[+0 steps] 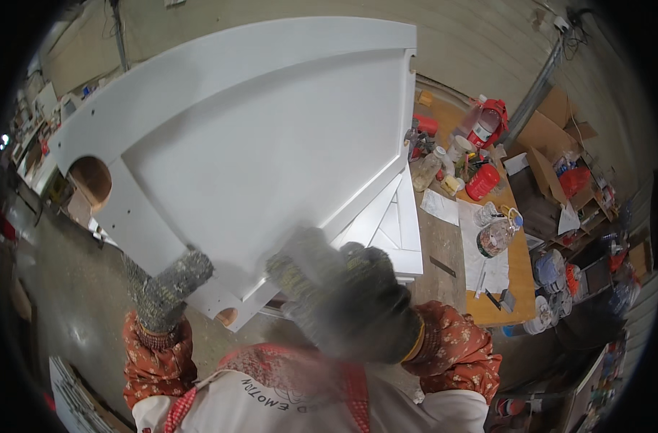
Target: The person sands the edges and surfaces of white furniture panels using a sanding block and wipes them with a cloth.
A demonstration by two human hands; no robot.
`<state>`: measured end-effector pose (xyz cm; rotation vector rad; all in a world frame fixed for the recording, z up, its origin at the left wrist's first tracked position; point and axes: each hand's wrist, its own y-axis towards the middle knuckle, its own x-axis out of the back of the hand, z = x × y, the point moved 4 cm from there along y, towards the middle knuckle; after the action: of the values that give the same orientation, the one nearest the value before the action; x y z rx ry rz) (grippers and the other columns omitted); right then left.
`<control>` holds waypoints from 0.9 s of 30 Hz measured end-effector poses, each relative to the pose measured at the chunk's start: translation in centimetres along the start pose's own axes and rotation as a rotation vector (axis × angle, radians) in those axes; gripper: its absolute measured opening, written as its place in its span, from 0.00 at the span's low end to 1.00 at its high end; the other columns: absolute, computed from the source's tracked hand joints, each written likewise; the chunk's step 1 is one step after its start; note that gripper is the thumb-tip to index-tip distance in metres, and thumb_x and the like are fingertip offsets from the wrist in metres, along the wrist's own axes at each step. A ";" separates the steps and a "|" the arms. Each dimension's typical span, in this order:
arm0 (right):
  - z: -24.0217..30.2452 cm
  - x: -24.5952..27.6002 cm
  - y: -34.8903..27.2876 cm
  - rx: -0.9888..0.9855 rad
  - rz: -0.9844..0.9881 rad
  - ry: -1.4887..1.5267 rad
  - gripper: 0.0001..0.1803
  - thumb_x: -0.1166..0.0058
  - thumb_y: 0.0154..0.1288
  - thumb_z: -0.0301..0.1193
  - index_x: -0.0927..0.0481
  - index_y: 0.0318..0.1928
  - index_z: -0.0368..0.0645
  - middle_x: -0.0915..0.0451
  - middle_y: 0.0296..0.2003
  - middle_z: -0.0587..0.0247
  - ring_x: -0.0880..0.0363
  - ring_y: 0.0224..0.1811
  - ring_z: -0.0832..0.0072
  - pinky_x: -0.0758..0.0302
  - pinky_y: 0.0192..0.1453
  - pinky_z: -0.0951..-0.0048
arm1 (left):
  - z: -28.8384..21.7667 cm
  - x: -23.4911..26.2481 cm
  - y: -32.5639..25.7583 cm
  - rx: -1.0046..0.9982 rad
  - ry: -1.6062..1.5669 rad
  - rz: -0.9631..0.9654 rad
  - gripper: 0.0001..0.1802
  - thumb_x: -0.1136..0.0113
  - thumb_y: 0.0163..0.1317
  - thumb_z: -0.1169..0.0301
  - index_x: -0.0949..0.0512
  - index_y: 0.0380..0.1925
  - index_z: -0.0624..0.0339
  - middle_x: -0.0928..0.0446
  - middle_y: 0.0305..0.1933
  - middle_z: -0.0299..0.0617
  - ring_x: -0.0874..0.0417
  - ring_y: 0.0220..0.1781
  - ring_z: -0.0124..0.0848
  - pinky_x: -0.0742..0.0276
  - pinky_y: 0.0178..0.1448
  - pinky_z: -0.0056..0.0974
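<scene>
At lower edge of white panel [249, 137], left hand [166, 289], gloved, grip closed on its underside; right hand [343, 296], gloved & blurred, fingers curled over panel edge. Panel tilted up, above table [502, 289] w/ bottles, papers at right.

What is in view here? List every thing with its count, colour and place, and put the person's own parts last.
cabinet door panel: one, white, held up tilted across the upper middle, round holes at its left and lower edges.
second panel: one, white, flat beneath the first, on the workbench.
workbench: one, orange-brown top, right of the panels.
red containers: at least two, red, on the workbench's far end.
papers: a few sheets, white, on the workbench.
cardboard boxes: several, brown, upper right.
left hand: one, speckled grey glove, at the panel's lower left edge.
right hand: one, dark grey glove, blurred, at the panel's lower edge; grip unclear.
</scene>
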<state>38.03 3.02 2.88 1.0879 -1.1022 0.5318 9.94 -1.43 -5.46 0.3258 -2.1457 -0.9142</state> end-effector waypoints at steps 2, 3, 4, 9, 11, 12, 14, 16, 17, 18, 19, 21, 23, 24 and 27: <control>-4.4 -2.7 -0.8 -0.120 0.087 -0.061 0.23 0.45 0.61 0.40 0.23 0.56 0.45 0.23 0.52 0.50 0.19 0.46 0.56 0.22 0.37 0.61 | -0.2 0.1 0.4 -0.059 0.027 -0.029 0.15 0.46 0.64 0.72 0.23 0.49 0.69 0.20 0.49 0.51 0.19 0.53 0.42 0.23 0.57 0.46; -6.1 -1.3 -1.1 -0.060 -0.074 -0.142 0.21 0.46 0.62 0.37 0.23 0.54 0.45 0.23 0.49 0.55 0.19 0.41 0.61 0.23 0.35 0.62 | -0.2 0.5 0.3 -0.077 0.057 -0.047 0.15 0.46 0.64 0.72 0.23 0.49 0.68 0.20 0.49 0.51 0.19 0.53 0.42 0.23 0.57 0.46; -7.8 0.3 -1.9 -0.026 -0.236 -0.240 0.18 0.48 0.63 0.35 0.23 0.53 0.45 0.23 0.47 0.60 0.18 0.37 0.65 0.23 0.33 0.64 | -0.2 0.4 0.5 -0.101 0.072 -0.064 0.15 0.46 0.64 0.72 0.23 0.49 0.68 0.20 0.49 0.51 0.19 0.53 0.42 0.23 0.57 0.46; -17.7 2.2 -8.5 -0.724 -0.207 -0.406 0.22 0.47 0.66 0.40 0.25 0.60 0.58 0.25 0.57 0.61 0.23 0.53 0.59 0.24 0.49 0.58 | 1.9 1.6 -0.1 -0.202 0.057 -0.232 0.16 0.46 0.65 0.71 0.24 0.50 0.68 0.19 0.48 0.51 0.19 0.52 0.43 0.23 0.57 0.47; -19.5 2.5 -13.1 -0.655 -0.309 -0.626 0.20 0.49 0.68 0.39 0.24 0.59 0.56 0.25 0.57 0.62 0.22 0.51 0.58 0.24 0.49 0.58 | 5.9 2.7 -3.6 -0.116 -0.211 -0.269 0.17 0.48 0.67 0.69 0.25 0.52 0.67 0.21 0.51 0.53 0.20 0.53 0.43 0.24 0.58 0.48; -20.3 2.2 -15.7 -0.627 -0.348 -0.743 0.19 0.50 0.68 0.39 0.24 0.59 0.56 0.25 0.56 0.63 0.22 0.51 0.58 0.24 0.49 0.57 | 6.3 2.0 -4.9 -0.042 -0.184 -0.267 0.19 0.47 0.67 0.67 0.26 0.54 0.67 0.22 0.53 0.53 0.20 0.55 0.43 0.24 0.59 0.47; -22.0 0.7 -19.1 -0.687 -0.344 -0.719 0.20 0.51 0.69 0.40 0.25 0.60 0.55 0.25 0.56 0.62 0.23 0.53 0.57 0.25 0.51 0.57 | 7.3 0.8 -7.8 0.117 -0.113 -0.249 0.23 0.45 0.69 0.62 0.29 0.57 0.66 0.26 0.58 0.53 0.21 0.57 0.41 0.24 0.61 0.45; -24.3 -1.4 -21.6 -0.762 -0.214 -0.708 0.22 0.51 0.68 0.42 0.26 0.61 0.54 0.26 0.58 0.60 0.25 0.55 0.56 0.27 0.54 0.56 | 6.0 0.1 -7.8 0.114 -0.067 -0.260 0.21 0.46 0.69 0.63 0.28 0.55 0.67 0.26 0.58 0.53 0.22 0.58 0.42 0.25 0.61 0.46; -25.6 -2.7 -22.6 -0.811 -0.092 -0.710 0.24 0.51 0.68 0.44 0.27 0.62 0.53 0.27 0.59 0.58 0.26 0.57 0.54 0.28 0.57 0.55 | 6.3 -0.1 -7.6 0.103 -0.043 -0.264 0.20 0.47 0.70 0.64 0.27 0.54 0.67 0.25 0.57 0.53 0.22 0.58 0.43 0.25 0.62 0.47; -26.6 -3.8 -22.7 -0.837 0.025 -0.702 0.26 0.51 0.68 0.46 0.28 0.63 0.52 0.27 0.60 0.56 0.27 0.59 0.53 0.29 0.59 0.55 | 6.3 0.1 -8.0 0.099 -0.007 -0.274 0.19 0.48 0.70 0.64 0.27 0.53 0.68 0.25 0.57 0.53 0.22 0.58 0.43 0.25 0.62 0.48; -26.6 -4.5 -21.5 -0.992 0.254 -0.571 0.32 0.50 0.66 0.51 0.31 0.66 0.51 0.30 0.64 0.50 0.29 0.61 0.50 0.33 0.64 0.54 | 6.9 0.3 -8.7 0.176 -0.114 -0.340 0.18 0.48 0.70 0.64 0.26 0.52 0.68 0.24 0.56 0.53 0.22 0.58 0.43 0.25 0.62 0.47; -25.9 -5.1 -19.4 -0.990 0.023 -0.522 0.34 0.46 0.64 0.50 0.31 0.66 0.47 0.31 0.64 0.47 0.29 0.61 0.49 0.35 0.66 0.52 | 6.1 0.9 -9.4 0.098 -0.048 -0.317 0.17 0.48 0.70 0.65 0.25 0.50 0.67 0.23 0.55 0.51 0.22 0.58 0.43 0.25 0.62 0.46; -25.4 -4.2 -15.8 -0.786 -0.270 -0.317 0.30 0.46 0.67 0.44 0.31 0.66 0.48 0.29 0.63 0.48 0.28 0.61 0.50 0.34 0.66 0.54 | 3.2 -0.7 -6.2 0.159 -0.065 -0.219 0.15 0.48 0.68 0.67 0.24 0.49 0.65 0.22 0.55 0.50 0.21 0.58 0.42 0.24 0.61 0.45; -24.3 -2.3 -13.8 -0.684 -0.440 -0.114 0.28 0.45 0.67 0.40 0.31 0.66 0.49 0.27 0.61 0.48 0.28 0.62 0.51 0.33 0.65 0.54 | 2.2 -1.9 -4.3 0.184 -0.066 -0.176 0.16 0.47 0.67 0.68 0.24 0.50 0.64 0.23 0.56 0.50 0.20 0.56 0.42 0.23 0.59 0.44; -27.2 -4.0 -10.0 -0.533 -0.488 0.306 0.26 0.44 0.67 0.30 0.30 0.66 0.45 0.23 0.57 0.49 0.24 0.57 0.54 0.27 0.61 0.63 | 0.7 -3.3 -1.0 0.127 0.161 -0.008 0.20 0.45 0.64 0.72 0.25 0.56 0.62 0.23 0.58 0.51 0.19 0.52 0.42 0.22 0.54 0.42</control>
<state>56.43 23.84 -6.29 0.7327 -0.6213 0.0030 11.57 -0.14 -8.31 0.4557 -2.0586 -0.7318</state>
